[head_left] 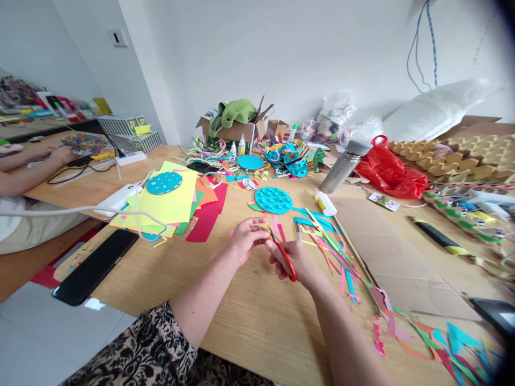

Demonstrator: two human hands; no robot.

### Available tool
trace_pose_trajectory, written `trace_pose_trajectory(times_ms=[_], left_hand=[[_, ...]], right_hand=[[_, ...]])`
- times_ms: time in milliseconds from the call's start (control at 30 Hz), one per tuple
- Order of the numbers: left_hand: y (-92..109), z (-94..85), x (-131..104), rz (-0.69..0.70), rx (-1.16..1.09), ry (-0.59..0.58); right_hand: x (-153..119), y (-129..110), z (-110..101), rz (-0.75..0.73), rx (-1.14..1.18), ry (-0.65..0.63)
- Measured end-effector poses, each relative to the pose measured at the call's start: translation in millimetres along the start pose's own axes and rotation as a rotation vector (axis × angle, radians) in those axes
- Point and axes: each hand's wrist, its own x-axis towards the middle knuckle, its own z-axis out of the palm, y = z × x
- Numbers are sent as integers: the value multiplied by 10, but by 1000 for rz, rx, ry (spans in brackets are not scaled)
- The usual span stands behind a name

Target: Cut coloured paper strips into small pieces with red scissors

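My right hand [298,264] is closed round the red-handled scissors [289,266], with the blades pointing away from me toward my left fingertips. Fingers pinched, my left hand [249,239] holds a small piece of yellow paper [267,227] at the blade tips; its shape is mostly hidden. Just beyond both hands lies a blue paper disc [273,200] with raised bumps. Right of the scissors, a pen [298,231] rests beside a heap of coloured paper strips [330,244].
Coloured paper sheets [177,201] and a black phone [96,265] lie at left. A steel bottle [346,167], a glue bottle [325,203], cardboard [398,257] and a box cutter [438,236] are at right. A co-worker's hands [56,156] are at far left.
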Motion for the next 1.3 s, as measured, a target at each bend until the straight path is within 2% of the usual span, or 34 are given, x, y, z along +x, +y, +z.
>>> trace_pose_trajectory(times_ms=[567, 1300], left_hand=[[19, 7, -11, 2, -1, -26], [41, 10, -17, 12, 45, 2]], right_hand=[[-5, 1, -4, -9, 2, 3], [-29, -45, -15, 12, 2, -24]])
